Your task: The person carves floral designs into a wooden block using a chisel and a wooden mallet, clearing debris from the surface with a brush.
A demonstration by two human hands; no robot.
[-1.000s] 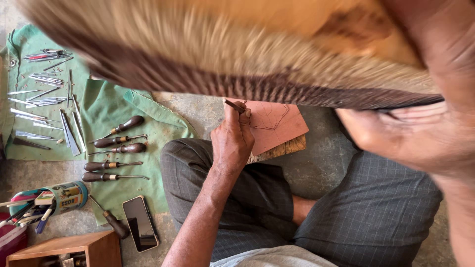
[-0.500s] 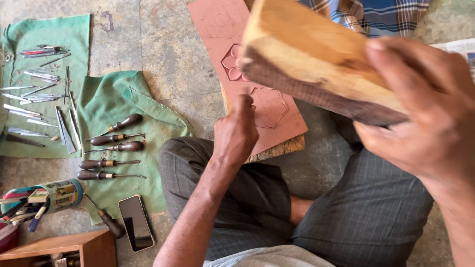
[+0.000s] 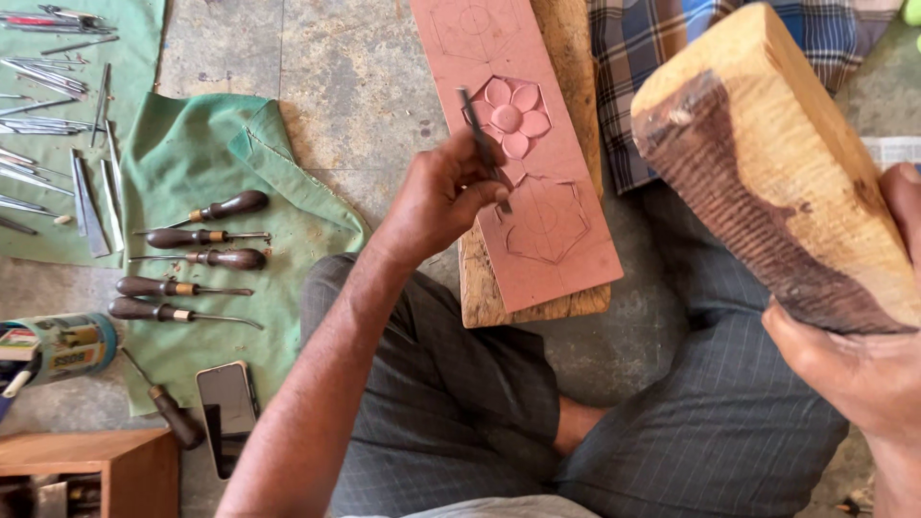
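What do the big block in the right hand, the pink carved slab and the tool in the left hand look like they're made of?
Block: raw wood, unfinished; pale grain with a dark rough face. Carved slab: smooth, matte, pinkish-red; possibly painted wood or soft stone, hard to tell. It lies on a bare wooden board. Chisel in the left hand: thin, dark, probably metal. The right hand grips the block.

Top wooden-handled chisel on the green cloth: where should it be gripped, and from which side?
Grip the top chisel by its dark rounded handle at the right end, coming down from above. It lies flat on the green cloth with its thin blade pointing left, and the next chisel lies close below, so a side approach looks cramped.
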